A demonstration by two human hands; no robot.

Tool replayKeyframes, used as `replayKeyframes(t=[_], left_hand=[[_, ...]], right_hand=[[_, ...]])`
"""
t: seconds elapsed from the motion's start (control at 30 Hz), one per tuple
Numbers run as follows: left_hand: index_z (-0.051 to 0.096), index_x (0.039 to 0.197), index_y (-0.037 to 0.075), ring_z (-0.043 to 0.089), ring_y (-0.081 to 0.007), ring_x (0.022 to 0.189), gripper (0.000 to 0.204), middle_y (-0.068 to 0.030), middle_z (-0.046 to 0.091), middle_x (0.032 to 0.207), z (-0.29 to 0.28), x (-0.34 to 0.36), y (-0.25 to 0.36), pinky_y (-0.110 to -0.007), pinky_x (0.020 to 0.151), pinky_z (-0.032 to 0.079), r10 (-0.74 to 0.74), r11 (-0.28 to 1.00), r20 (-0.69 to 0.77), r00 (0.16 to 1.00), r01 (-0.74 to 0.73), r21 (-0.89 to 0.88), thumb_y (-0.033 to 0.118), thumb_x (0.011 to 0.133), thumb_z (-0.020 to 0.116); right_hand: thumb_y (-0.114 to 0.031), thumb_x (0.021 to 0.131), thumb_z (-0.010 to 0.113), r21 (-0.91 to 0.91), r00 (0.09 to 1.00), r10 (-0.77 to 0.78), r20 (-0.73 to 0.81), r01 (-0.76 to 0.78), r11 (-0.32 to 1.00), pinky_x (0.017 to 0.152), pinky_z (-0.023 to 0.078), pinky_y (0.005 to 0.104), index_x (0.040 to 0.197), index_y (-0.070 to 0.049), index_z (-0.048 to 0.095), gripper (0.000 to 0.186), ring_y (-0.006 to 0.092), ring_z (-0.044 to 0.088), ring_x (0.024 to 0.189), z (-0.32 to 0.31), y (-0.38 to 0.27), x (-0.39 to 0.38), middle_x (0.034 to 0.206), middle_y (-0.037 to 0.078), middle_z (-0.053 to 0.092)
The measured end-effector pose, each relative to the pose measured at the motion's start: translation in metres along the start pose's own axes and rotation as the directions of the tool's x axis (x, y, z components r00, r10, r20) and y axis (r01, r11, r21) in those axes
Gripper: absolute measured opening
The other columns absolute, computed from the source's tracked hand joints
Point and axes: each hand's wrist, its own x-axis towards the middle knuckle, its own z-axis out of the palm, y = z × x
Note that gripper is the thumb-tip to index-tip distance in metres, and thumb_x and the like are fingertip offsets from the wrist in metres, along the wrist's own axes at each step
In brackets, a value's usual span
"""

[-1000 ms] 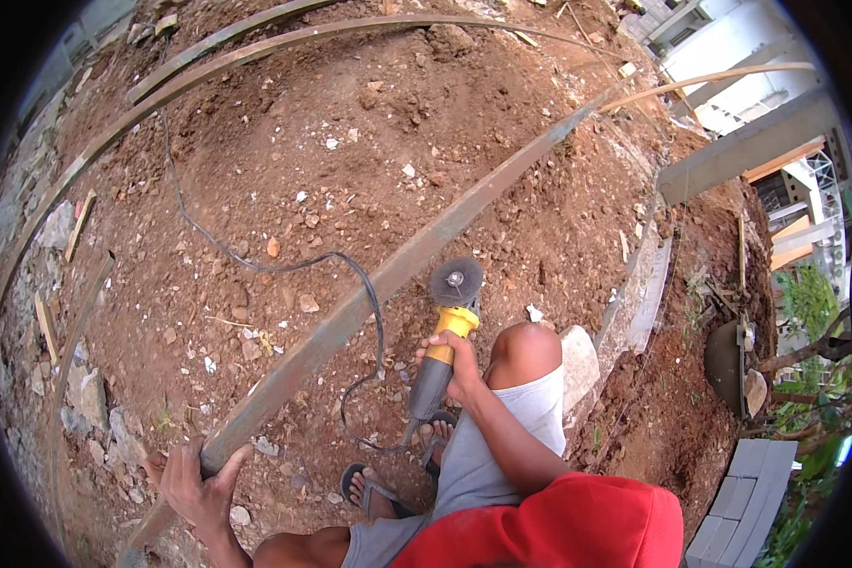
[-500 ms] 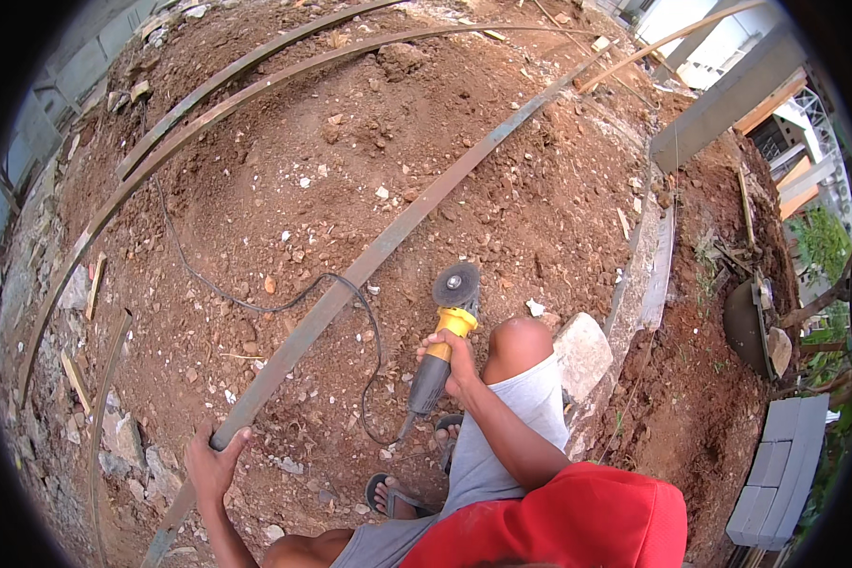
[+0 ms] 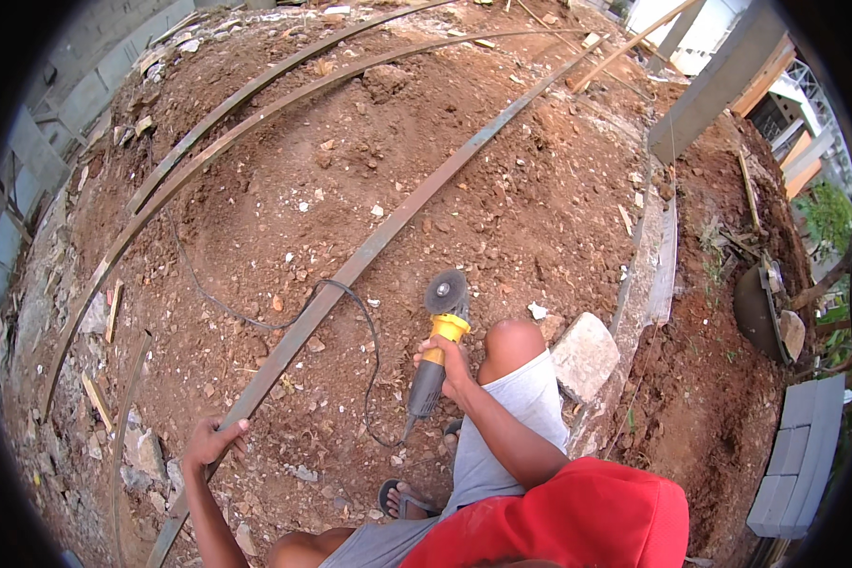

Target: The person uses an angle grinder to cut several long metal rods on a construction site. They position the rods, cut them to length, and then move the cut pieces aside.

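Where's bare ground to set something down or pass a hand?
Roomiest: pebbly dirt between the metal bar and nearer curved bar. Also right of the metal bar, between grinder and concrete edge.
Crowded: around the right hand, with grinder, cable and knee; lower left, with stones and wood scraps.

Dull, rust-browned metal marks a long bar (image 3: 296,339) against rough, crumbly earth (image 3: 540,218), beside a grinder (image 3: 451,328) in smooth yellow-and-dark plastic with a matt grey disc (image 3: 438,301). Near, grey cloth shorts (image 3: 516,417) meet a matt red cloth garment (image 3: 573,516).
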Motion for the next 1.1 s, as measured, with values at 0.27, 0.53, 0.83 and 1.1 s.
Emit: replayKeyframes(t=[0.27, 0.53, 0.83, 1.1], left_hand=[[0.07, 0.086, 0.0, 0.067, -0.0212, 0.054, 0.045, -0.0091, 0.067, 0.065, -0.011, 0.006, -0.006, -0.032, 0.046, 0.052, -0.095, 0.993, 0.052, 0.994, 0.091, 0.07, 0.043, 0.092, 0.08], [0.073, 0.09, 0.0, 0.061, -0.0249, 0.057, 0.056, -0.0126, 0.062, 0.061, 0.038, -0.027, -0.008, -0.042, 0.058, 0.047, 0.197, 0.849, -0.264, 0.944, -0.03, 0.528, 0.055, 0.086, 0.079], [0.073, 0.102, 0.002, 0.066, -0.0446, 0.07, 0.065, -0.0236, 0.065, 0.069, 0.089, -0.071, 0.004, -0.054, 0.067, 0.05, 0.307, 0.694, -0.43, 0.849, 0.109, 0.712, 0.063, 0.083, 0.078], [0.072, 0.098, 0.003, 0.064, -0.0446, 0.066, 0.064, -0.022, 0.065, 0.067, 0.095, -0.077, -0.011, -0.053, 0.065, 0.049, 0.448, 0.616, -0.473, 0.759, 0.121, 0.778, 0.064, 0.08, 0.08]], right_hand=[[-0.014, 0.082, 0.07, -0.033, 1.0, 0.026, -0.001, -0.026, 0.999, 0.072, 0.062, 0.0404, 0.099, -0.001, 0.061, 0.023, 0.025, 0.072, 0.076, -0.002, 0.0, -0.002, 0.086, 0.011, 0.067], [-0.014, 0.082, 0.07, -0.017, 1.0, 0.017, -0.005, -0.017, 1.0, 0.072, 0.062, 0.0406, 0.098, -0.001, 0.061, 0.023, 0.0248, 0.071, 0.075, -0.004, -0.001, -0.004, 0.086, 0.011, 0.068], [-0.015, 0.081, 0.072, -0.005, 1.0, -0.003, 0.013, 0.003, 1.0, 0.072, 0.062, 0.0407, 0.099, -0.001, 0.061, 0.025, 0.0253, 0.071, 0.075, -0.004, 0.003, -0.005, 0.086, 0.012, 0.068], [-0.014, 0.08, 0.072, -0.046, 1.0, 0.006, -0.005, -0.006, 0.999, 0.073, 0.062, 0.0398, 0.1, 0.0, 0.06, 0.027, 0.0252, 0.071, 0.074, 0.004, -0.001, -0.007, 0.084, 0.012, 0.068]])
